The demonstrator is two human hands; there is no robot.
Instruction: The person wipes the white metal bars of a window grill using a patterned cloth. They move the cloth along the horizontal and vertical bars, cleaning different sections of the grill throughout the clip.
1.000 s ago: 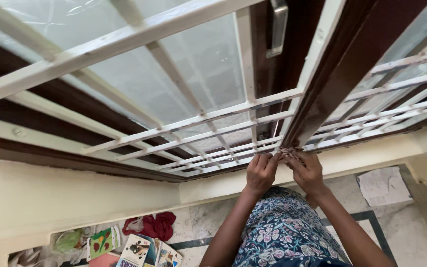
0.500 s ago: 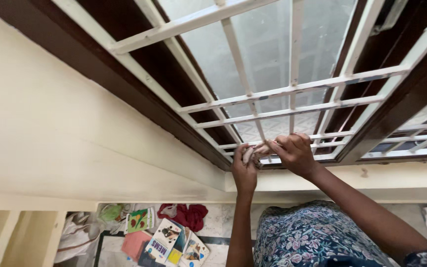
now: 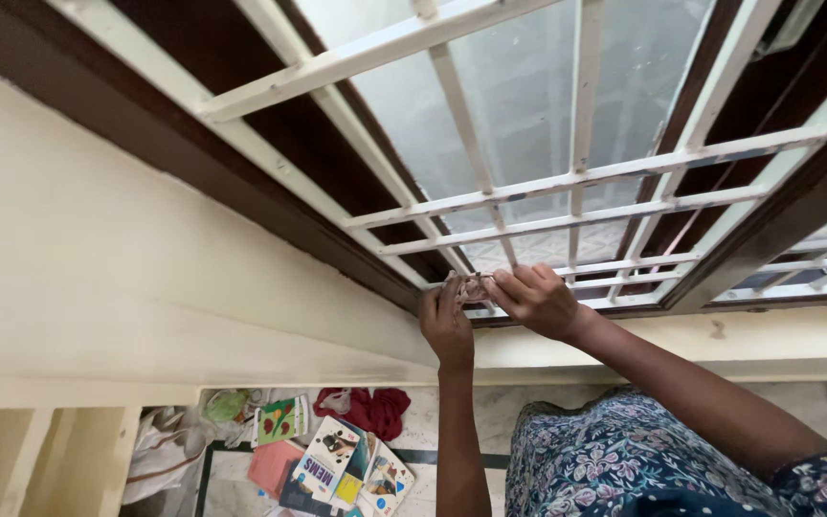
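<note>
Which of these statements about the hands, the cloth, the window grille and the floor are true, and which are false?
1. Both hands, left hand and right hand, are at the bottom of the window grille. True.
2. A small cloth is bunched between the hands. True.
3. The grille bars are black. False: they are cream-white.
4. Booklets lie on the floor below. True.
5. The red cloth hangs on the grille. False: it lies on the floor.

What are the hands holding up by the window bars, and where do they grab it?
Both the left hand and the right hand pinch a small crumpled cloth between them, against the bottom of the white window grille. Which part of the cloth cannot be told.
</note>
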